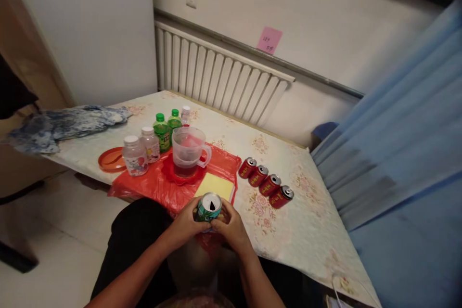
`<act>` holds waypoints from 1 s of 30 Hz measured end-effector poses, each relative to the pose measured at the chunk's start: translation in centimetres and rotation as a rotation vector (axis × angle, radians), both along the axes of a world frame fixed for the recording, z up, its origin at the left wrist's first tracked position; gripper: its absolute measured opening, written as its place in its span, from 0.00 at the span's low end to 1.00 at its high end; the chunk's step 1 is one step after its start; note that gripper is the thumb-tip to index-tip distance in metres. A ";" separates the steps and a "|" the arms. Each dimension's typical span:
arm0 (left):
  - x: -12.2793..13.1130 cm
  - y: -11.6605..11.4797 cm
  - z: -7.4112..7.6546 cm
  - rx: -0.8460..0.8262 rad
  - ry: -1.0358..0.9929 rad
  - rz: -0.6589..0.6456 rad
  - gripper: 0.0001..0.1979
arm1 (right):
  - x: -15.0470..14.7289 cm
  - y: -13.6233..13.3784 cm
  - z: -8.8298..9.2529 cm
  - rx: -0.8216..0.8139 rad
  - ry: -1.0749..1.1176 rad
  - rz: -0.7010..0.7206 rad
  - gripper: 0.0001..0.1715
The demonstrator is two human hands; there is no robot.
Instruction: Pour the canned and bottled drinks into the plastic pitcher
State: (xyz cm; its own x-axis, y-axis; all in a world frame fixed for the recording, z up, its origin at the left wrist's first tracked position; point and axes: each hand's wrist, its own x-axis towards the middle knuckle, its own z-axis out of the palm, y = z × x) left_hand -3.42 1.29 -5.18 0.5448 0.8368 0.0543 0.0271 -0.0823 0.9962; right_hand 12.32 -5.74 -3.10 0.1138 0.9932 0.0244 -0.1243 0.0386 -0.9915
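A green-blue drink can [209, 207] with an open mouth in its silver top stands upright between my hands at the table's near edge. My left hand [189, 221] wraps its left side, and my right hand [231, 225] closes round the right. Just beyond the can lies a pale yellow pad [215, 186] on a red plastic sheet [144, 191]. A clear measuring jug [187, 151] with dark liquid at the bottom sits in a red dish [168, 174]. To the right, several red cans [270, 184] stand in a slanting row, their tops showing.
Left of the jug are two white-capped jars [135, 158], two green-capped bottles [162, 134] and a smaller bottle [185, 116]. An orange lid [111, 160] and a patterned cloth [72, 125] lie farther left. Blue curtains [390, 120] hang at the right; a radiator [216, 74] lines the wall.
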 end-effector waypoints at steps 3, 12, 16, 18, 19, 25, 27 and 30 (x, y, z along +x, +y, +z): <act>1.3 -0.6 -0.3 0.018 0.015 -0.045 0.37 | 0.6 -1.0 0.5 -0.001 -0.073 -0.027 0.37; 5.4 -1.7 -0.9 0.110 0.065 -0.223 0.36 | 3.8 -3.7 -0.9 -0.079 -0.220 -0.214 0.37; 7.2 -1.6 -1.8 0.170 0.090 -0.321 0.38 | 5.5 -4.6 -1.3 -0.094 -0.222 -0.320 0.37; 7.7 -0.9 -2.8 0.266 0.148 -0.285 0.37 | 6.7 -5.2 -1.5 -0.100 -0.218 -0.377 0.36; 7.9 -0.3 -3.5 0.339 0.199 -0.240 0.35 | 7.4 -5.5 -1.7 -0.099 -0.216 -0.416 0.36; 8.3 4.7 -6.5 0.741 0.551 0.010 0.24 | 12.7 -7.4 -4.1 -0.100 -0.201 -0.696 0.38; 8.5 6.0 -7.1 0.754 0.570 0.028 0.24 | 14.3 -7.9 -5.1 -0.101 -0.210 -0.784 0.39; 8.7 7.0 -8.0 0.795 0.626 0.022 0.25 | 16.5 -8.4 -6.1 -0.094 -0.227 -0.860 0.40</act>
State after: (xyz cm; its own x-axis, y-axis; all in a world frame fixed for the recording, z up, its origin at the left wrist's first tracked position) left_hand 5.31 8.34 -13.17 0.6512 0.6928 0.3097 0.5356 -0.7087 0.4591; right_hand 28.83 -14.19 -9.25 0.8226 0.5655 0.0595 0.1094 -0.0547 -0.9925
